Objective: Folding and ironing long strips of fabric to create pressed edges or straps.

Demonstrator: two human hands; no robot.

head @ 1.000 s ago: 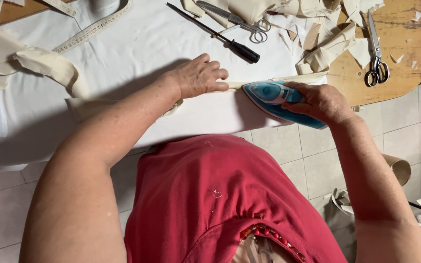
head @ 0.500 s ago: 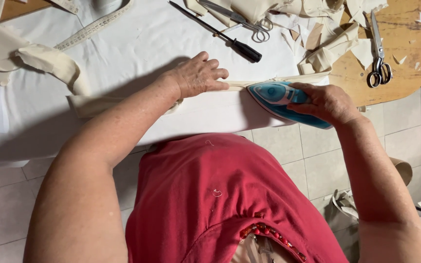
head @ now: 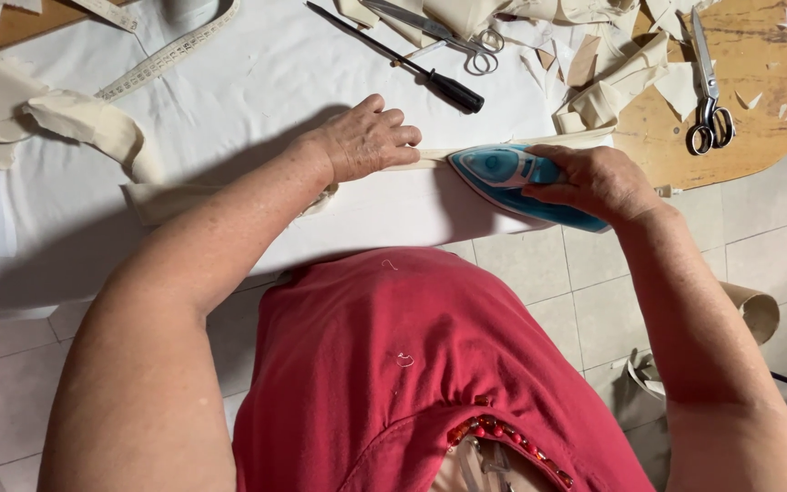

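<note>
White padded board (head: 257, 82) under both hands. Right hand (head: 594, 180) is wrapped around a glossy blue iron (head: 503, 173), tip pointing toward the left hand (head: 371, 138), long axis along the board's edge. Left hand lies flat, fingers loosely curled, pinning a narrow cream fabric strip (head: 430, 162) just ahead of the tip.

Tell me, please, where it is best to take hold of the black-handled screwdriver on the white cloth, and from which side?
Take the screwdriver by its thick black handle, the end lying nearest the left hand. It lies flat and diagonal on the white cloth, so coming from above, fingers across the handle, seems best. The thin shaft runs away toward the scissors and offers a poorer grip.
</note>
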